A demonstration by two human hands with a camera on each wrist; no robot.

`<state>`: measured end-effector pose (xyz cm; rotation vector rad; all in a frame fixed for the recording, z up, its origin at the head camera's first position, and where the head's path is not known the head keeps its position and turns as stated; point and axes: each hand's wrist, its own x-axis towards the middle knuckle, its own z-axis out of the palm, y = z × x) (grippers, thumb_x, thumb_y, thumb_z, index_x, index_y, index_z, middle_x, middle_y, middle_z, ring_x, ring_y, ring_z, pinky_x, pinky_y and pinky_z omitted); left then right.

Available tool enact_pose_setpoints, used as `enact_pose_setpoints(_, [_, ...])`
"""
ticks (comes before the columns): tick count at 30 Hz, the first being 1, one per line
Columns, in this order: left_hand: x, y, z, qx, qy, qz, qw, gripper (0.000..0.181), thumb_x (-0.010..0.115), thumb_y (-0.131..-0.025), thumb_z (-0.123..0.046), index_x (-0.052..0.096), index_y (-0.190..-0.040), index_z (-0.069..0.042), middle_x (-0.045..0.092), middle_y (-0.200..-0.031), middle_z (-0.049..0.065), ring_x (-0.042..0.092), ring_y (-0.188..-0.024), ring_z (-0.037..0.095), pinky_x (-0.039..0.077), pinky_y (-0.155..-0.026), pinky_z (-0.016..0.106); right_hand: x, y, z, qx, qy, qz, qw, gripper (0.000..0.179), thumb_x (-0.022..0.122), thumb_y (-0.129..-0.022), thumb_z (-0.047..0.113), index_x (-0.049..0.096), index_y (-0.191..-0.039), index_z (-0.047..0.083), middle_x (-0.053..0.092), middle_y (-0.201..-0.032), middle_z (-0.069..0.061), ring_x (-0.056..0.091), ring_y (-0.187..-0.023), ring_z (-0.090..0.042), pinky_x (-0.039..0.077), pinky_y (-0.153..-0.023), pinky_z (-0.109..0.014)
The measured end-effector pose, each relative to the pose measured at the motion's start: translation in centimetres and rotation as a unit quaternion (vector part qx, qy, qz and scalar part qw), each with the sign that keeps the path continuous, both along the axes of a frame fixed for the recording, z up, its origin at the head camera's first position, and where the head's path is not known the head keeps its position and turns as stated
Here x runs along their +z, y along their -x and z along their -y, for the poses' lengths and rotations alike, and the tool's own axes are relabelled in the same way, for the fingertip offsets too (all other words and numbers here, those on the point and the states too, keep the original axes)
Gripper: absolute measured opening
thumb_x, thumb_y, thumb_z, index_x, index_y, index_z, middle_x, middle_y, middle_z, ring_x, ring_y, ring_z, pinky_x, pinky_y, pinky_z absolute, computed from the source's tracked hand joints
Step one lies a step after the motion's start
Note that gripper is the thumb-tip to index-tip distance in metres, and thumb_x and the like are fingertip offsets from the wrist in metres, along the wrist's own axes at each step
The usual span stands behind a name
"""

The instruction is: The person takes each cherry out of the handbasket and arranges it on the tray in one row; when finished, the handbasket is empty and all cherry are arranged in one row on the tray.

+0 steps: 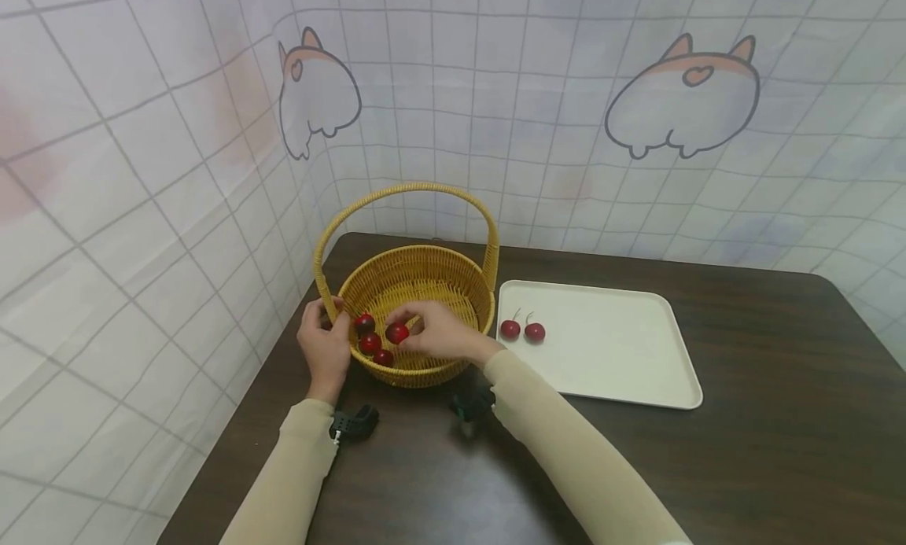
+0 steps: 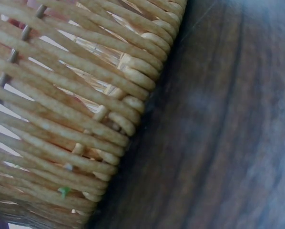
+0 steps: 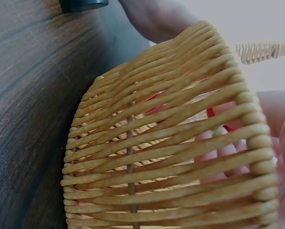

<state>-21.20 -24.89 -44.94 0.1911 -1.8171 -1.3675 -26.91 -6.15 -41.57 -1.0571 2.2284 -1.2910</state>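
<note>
A yellow wicker basket (image 1: 425, 255) with a tall arched handle stands on the dark wooden table. My left hand (image 1: 327, 348) grips its left rim by the foot of the handle. Inside the basket, my right hand (image 1: 439, 330) pinches a dark red cherry (image 1: 397, 333) between thumb and fingers. Three more cherries (image 1: 370, 343) lie against the basket's left inner side. In the right wrist view the woven wall (image 3: 171, 138) partly hides the right fingers and some red behind it. The left wrist view shows mostly the basket's outer weave (image 2: 71, 95).
Right of the basket, close to its rim, lies a white rectangular tray (image 1: 609, 348). Two cherries with stems (image 1: 534, 333) sit at its left end. A patterned cloth wall (image 1: 545, 136) rises behind the table (image 1: 778, 419) and along its left side.
</note>
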Motion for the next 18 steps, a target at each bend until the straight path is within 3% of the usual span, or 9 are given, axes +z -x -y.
enact_pose_setpoints(4, [0.0, 0.1, -0.1, -0.002, -0.003, -0.004, 1.0, 0.017, 0.059, -0.084, 0.01, 0.063, -0.101, 0.01, 0.061, -0.1, 0.025, 0.056, -0.074, 0.006, 0.045, -0.062, 0.015, 0.1, -0.2, -0.7, -0.026, 0.03, 0.014, 0.9991, 0.037, 0.071, -0.085, 0.004, 0.063, -0.121, 0.01, 0.062, -0.114, -0.006, 0.065, -0.087, -0.019, 0.054, -0.069, -0.028])
enact_pose_setpoints(11, [-0.1, 0.0, -0.1, -0.005, -0.006, -0.005, 1.0, 0.017, 0.059, -0.084, 0.011, 0.063, -0.101, 0.011, 0.06, -0.1, 0.025, 0.055, -0.075, 0.006, 0.045, -0.064, 0.015, 0.4, -1.1, -3.2, -0.07, 0.049, -0.012, 0.9963, 0.035, 0.075, -0.085, 0.018, 0.065, -0.118, 0.016, 0.066, -0.108, -0.001, 0.065, -0.089, -0.015, 0.054, -0.073, -0.029])
enact_pose_setpoints(18, [-0.1, -0.1, 0.1, -0.001, -0.004, -0.001, 1.0, 0.018, 0.059, -0.085, 0.008, 0.063, -0.102, 0.01, 0.06, -0.1, 0.024, 0.056, -0.075, 0.004, 0.045, -0.064, 0.016, 0.4, -1.5, -6.3, -0.086, 0.102, 0.01, 0.991, 0.027, 0.071, -0.089, 0.015, 0.066, -0.115, 0.013, 0.066, -0.104, -0.004, 0.063, -0.082, -0.018, 0.05, -0.068, -0.029])
